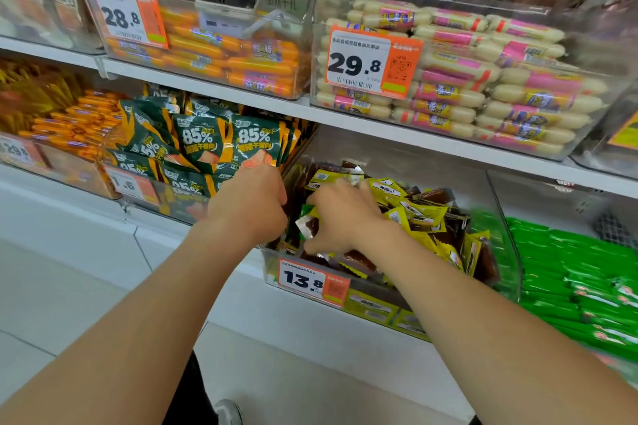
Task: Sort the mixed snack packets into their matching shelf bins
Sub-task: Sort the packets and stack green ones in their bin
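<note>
Down at the front-left corner of the clear bin (497, 203) on the lower shelf (303, 317), my right hand (345, 217) pinches a green-edged packet (309, 226), seemingly a stray, while my left hand (252, 200) is fisted on I cannot tell what; next, find its matching bin.

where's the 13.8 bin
In the head view, centre of the lower shelf: the 13.8 bin sits between the green 85% packets and the bright green packs.

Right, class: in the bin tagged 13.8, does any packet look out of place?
Yes. Among the yellow packets in that bin, one green-edged packet sits at the front left, between the right hand's thumb and fingers. Its colour matches none around it, so it looks misplaced.
</note>
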The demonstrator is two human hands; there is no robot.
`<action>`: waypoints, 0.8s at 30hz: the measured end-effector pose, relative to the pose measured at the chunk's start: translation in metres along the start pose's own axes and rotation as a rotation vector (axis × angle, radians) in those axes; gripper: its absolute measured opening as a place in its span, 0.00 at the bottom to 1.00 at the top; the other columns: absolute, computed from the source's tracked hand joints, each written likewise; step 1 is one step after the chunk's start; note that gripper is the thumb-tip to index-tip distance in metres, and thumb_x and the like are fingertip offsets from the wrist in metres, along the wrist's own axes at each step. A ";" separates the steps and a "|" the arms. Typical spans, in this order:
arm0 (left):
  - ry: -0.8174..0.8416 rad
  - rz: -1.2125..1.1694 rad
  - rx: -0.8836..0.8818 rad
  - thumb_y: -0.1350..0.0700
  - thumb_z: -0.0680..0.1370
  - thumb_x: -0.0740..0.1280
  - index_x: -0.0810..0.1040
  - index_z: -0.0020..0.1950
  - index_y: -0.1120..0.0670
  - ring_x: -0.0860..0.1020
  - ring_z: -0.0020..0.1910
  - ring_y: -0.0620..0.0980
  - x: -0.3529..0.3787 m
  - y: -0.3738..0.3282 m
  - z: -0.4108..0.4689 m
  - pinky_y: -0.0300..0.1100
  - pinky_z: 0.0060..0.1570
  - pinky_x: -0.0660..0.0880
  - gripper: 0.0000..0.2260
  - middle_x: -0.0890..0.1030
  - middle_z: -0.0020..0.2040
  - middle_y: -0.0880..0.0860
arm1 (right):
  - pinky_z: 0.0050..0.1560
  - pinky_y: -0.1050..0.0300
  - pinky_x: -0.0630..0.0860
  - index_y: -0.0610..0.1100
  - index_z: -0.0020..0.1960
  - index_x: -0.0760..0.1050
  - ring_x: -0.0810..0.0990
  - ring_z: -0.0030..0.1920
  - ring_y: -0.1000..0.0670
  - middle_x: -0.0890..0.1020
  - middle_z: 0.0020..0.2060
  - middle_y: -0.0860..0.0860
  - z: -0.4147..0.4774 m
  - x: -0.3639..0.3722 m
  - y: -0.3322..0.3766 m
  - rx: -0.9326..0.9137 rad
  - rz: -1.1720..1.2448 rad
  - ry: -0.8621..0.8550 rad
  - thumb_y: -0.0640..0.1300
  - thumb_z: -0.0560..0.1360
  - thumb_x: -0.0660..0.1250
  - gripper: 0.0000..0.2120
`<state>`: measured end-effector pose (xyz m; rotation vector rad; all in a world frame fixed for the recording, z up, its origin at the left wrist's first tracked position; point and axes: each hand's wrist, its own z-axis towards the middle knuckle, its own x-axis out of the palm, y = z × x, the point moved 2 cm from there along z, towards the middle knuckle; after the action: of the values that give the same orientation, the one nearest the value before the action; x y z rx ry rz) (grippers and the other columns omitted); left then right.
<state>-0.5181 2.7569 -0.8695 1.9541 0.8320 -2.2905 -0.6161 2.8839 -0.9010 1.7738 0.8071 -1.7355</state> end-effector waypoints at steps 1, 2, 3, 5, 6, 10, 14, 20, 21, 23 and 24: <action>-0.006 -0.005 -0.009 0.66 0.73 0.69 0.77 0.53 0.49 0.80 0.51 0.60 0.001 0.001 0.000 0.54 0.50 0.81 0.14 0.78 0.60 0.55 | 0.65 0.38 0.68 0.52 0.64 0.79 0.74 0.65 0.42 0.79 0.57 0.50 -0.005 -0.004 -0.006 -0.003 0.029 -0.027 0.64 0.65 0.76 0.31; -0.012 -0.003 -0.018 0.66 0.73 0.69 0.78 0.55 0.50 0.79 0.50 0.60 0.001 0.001 -0.001 0.56 0.50 0.81 0.16 0.77 0.57 0.55 | 0.59 0.42 0.73 0.54 0.58 0.79 0.76 0.61 0.42 0.77 0.55 0.51 -0.010 -0.007 -0.012 -0.007 0.075 -0.063 0.63 0.66 0.76 0.24; -0.023 0.008 -0.024 0.67 0.73 0.70 0.79 0.57 0.50 0.79 0.49 0.60 0.001 0.000 -0.001 0.55 0.49 0.81 0.17 0.76 0.57 0.55 | 0.51 0.46 0.75 0.54 0.49 0.78 0.77 0.55 0.42 0.75 0.51 0.52 -0.015 -0.010 -0.020 -0.011 0.140 -0.098 0.62 0.66 0.76 0.17; -0.072 0.051 -0.017 0.67 0.73 0.71 0.79 0.59 0.51 0.77 0.50 0.58 0.001 -0.003 -0.004 0.51 0.45 0.77 0.18 0.73 0.59 0.55 | 0.45 0.48 0.77 0.53 0.45 0.75 0.76 0.49 0.46 0.72 0.47 0.52 -0.024 -0.016 -0.034 -0.002 0.265 -0.138 0.62 0.69 0.76 0.17; -0.098 0.080 -0.011 0.68 0.73 0.71 0.79 0.60 0.51 0.76 0.51 0.57 0.001 -0.005 -0.005 0.49 0.44 0.74 0.19 0.72 0.60 0.56 | 0.47 0.48 0.77 0.54 0.49 0.76 0.75 0.49 0.48 0.72 0.49 0.52 -0.028 -0.019 -0.041 0.007 0.308 -0.136 0.63 0.70 0.76 0.18; -0.157 0.141 0.004 0.69 0.73 0.70 0.77 0.61 0.55 0.75 0.56 0.59 0.000 -0.011 -0.006 0.47 0.45 0.70 0.19 0.71 0.62 0.57 | 0.53 0.49 0.72 0.56 0.60 0.72 0.73 0.56 0.50 0.76 0.56 0.54 -0.043 -0.029 -0.068 0.059 0.433 -0.154 0.61 0.73 0.76 0.21; -0.177 0.131 0.074 0.68 0.72 0.72 0.79 0.59 0.54 0.75 0.56 0.59 0.003 -0.013 -0.002 0.48 0.48 0.74 0.18 0.74 0.61 0.58 | 0.54 0.48 0.69 0.56 0.62 0.71 0.69 0.59 0.50 0.76 0.58 0.56 -0.050 -0.030 -0.079 0.093 0.453 -0.135 0.59 0.75 0.75 0.21; -0.133 -0.036 0.277 0.64 0.74 0.73 0.82 0.56 0.53 0.81 0.46 0.50 0.027 -0.031 0.008 0.45 0.48 0.80 0.12 0.81 0.51 0.52 | 0.45 0.53 0.72 0.56 0.56 0.76 0.78 0.54 0.47 0.78 0.55 0.53 -0.050 -0.035 -0.090 0.235 0.587 -0.166 0.54 0.67 0.80 0.21; -0.079 -0.039 0.281 0.63 0.75 0.73 0.81 0.57 0.55 0.81 0.44 0.52 0.035 -0.035 0.011 0.48 0.46 0.82 0.12 0.81 0.50 0.53 | 0.42 0.55 0.73 0.55 0.55 0.76 0.79 0.52 0.48 0.78 0.55 0.52 -0.052 -0.036 -0.092 0.265 0.642 -0.161 0.51 0.67 0.81 0.20; 0.052 -0.014 0.284 0.64 0.74 0.74 0.74 0.66 0.58 0.81 0.49 0.56 0.052 -0.042 0.020 0.51 0.47 0.82 0.22 0.78 0.55 0.55 | 0.41 0.60 0.72 0.52 0.56 0.78 0.78 0.51 0.51 0.77 0.56 0.52 -0.056 -0.036 -0.097 0.317 0.735 -0.141 0.47 0.68 0.81 0.20; 0.108 0.008 0.300 0.67 0.72 0.75 0.68 0.73 0.57 0.80 0.56 0.59 0.060 -0.046 0.026 0.51 0.51 0.81 0.31 0.75 0.61 0.57 | 0.41 0.61 0.72 0.51 0.56 0.79 0.78 0.50 0.52 0.77 0.56 0.52 -0.059 -0.035 -0.100 0.343 0.784 -0.131 0.45 0.68 0.82 0.20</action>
<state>-0.5707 2.8048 -0.9057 2.2087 0.5069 -2.4450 -0.6485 2.9930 -0.8596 1.8071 -0.2572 -1.4569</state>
